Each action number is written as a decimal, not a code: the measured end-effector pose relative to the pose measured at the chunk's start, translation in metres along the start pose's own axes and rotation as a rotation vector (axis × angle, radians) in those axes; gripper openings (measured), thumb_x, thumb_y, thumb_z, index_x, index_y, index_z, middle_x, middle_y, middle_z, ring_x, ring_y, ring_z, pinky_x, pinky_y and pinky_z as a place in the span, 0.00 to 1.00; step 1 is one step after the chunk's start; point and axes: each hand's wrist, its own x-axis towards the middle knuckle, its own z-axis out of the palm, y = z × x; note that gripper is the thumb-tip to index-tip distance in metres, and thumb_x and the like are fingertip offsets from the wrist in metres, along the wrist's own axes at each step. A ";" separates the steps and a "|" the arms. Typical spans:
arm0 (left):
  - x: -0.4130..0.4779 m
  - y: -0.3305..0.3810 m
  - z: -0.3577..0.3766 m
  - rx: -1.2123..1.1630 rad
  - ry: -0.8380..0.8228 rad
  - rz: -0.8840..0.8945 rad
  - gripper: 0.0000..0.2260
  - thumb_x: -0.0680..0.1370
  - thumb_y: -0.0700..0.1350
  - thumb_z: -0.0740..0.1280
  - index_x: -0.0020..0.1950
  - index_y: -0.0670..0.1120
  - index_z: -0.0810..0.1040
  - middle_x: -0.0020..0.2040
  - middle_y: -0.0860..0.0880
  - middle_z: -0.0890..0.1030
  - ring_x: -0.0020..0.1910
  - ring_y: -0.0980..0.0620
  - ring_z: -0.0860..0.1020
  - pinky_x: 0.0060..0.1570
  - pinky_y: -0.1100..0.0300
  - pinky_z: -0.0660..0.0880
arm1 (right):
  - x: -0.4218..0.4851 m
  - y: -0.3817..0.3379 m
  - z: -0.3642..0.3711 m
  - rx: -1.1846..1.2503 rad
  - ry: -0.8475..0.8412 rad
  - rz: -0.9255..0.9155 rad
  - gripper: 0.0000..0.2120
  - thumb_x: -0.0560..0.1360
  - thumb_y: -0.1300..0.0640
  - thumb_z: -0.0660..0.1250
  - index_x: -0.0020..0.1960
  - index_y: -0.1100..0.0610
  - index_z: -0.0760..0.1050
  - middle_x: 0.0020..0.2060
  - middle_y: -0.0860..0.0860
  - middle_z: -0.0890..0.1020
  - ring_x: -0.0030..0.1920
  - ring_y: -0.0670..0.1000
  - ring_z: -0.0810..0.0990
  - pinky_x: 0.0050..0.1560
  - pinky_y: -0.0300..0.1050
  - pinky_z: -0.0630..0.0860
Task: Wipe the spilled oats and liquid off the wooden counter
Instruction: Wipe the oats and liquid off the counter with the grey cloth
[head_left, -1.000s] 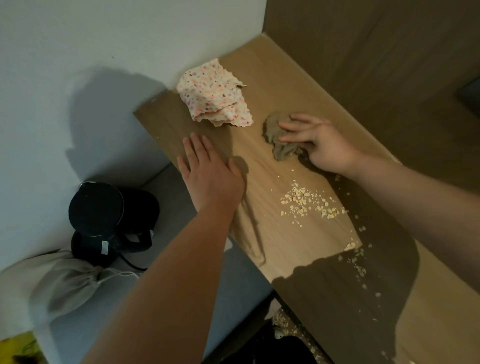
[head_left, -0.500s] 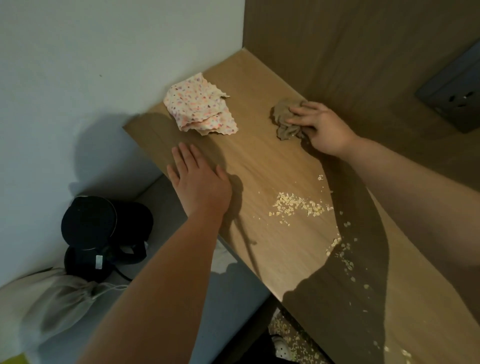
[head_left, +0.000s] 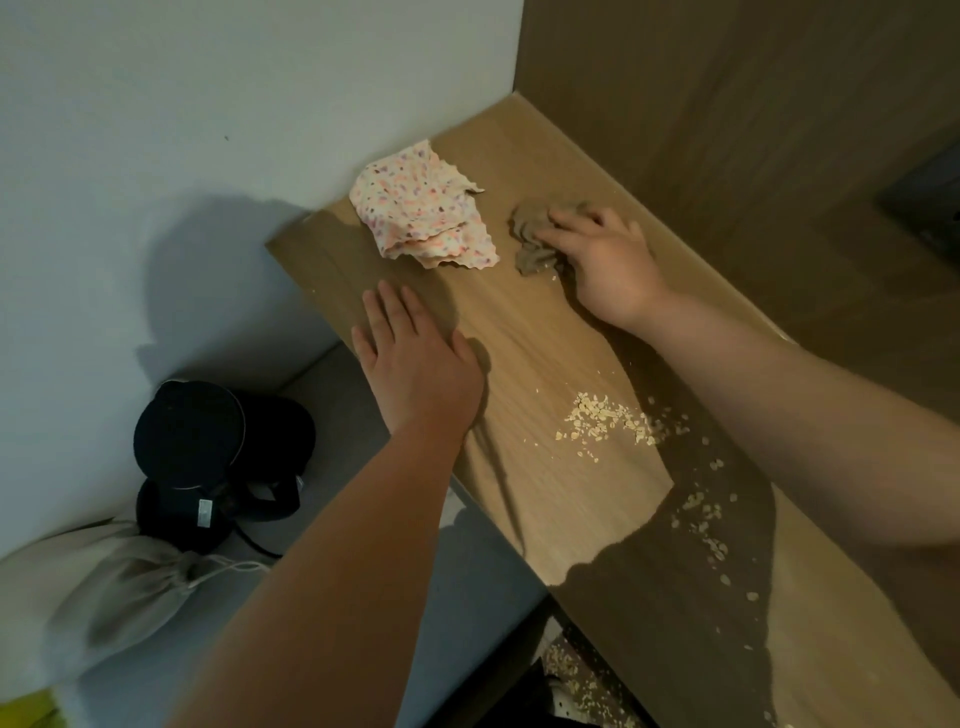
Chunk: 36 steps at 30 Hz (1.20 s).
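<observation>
While the right hand (head_left: 605, 260) bears down with bent fingers (head_left: 563, 228) curled over a crumpled brown cloth (head_left: 532, 244), bunching it against the light wooden counter (head_left: 545, 332), the cloth pokes out beyond the fingertips toward a folded floral-print cloth (head_left: 421, 218) near it. The left hand (head_left: 415, 364) lies flat at the counter's edge, fingers straight, holding nothing. Closer to the person, pale scattered oats (head_left: 608, 423) lie between both forearms, well apart from the brown cloth.

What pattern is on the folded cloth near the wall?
Cream cloth with small pink, orange and purple speckles; head view, the only one.
</observation>
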 end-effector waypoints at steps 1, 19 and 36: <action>0.000 0.000 0.000 -0.003 0.000 -0.001 0.31 0.83 0.53 0.51 0.80 0.39 0.46 0.81 0.41 0.46 0.80 0.43 0.43 0.77 0.46 0.42 | 0.020 -0.002 0.001 -0.027 0.007 0.045 0.29 0.78 0.66 0.59 0.76 0.46 0.64 0.76 0.51 0.63 0.73 0.59 0.59 0.68 0.58 0.58; 0.000 0.000 0.000 -0.013 -0.009 -0.004 0.31 0.82 0.54 0.51 0.80 0.39 0.46 0.81 0.41 0.46 0.80 0.44 0.42 0.77 0.45 0.41 | -0.023 0.025 -0.064 0.101 0.144 0.277 0.26 0.78 0.69 0.57 0.74 0.54 0.66 0.71 0.54 0.70 0.67 0.59 0.64 0.69 0.57 0.62; 0.000 0.000 -0.001 -0.025 -0.019 -0.002 0.31 0.83 0.54 0.49 0.80 0.40 0.44 0.81 0.41 0.44 0.80 0.44 0.41 0.76 0.46 0.39 | -0.085 0.001 -0.007 0.349 -0.135 -0.286 0.29 0.70 0.73 0.65 0.64 0.48 0.76 0.67 0.44 0.73 0.70 0.54 0.68 0.70 0.65 0.63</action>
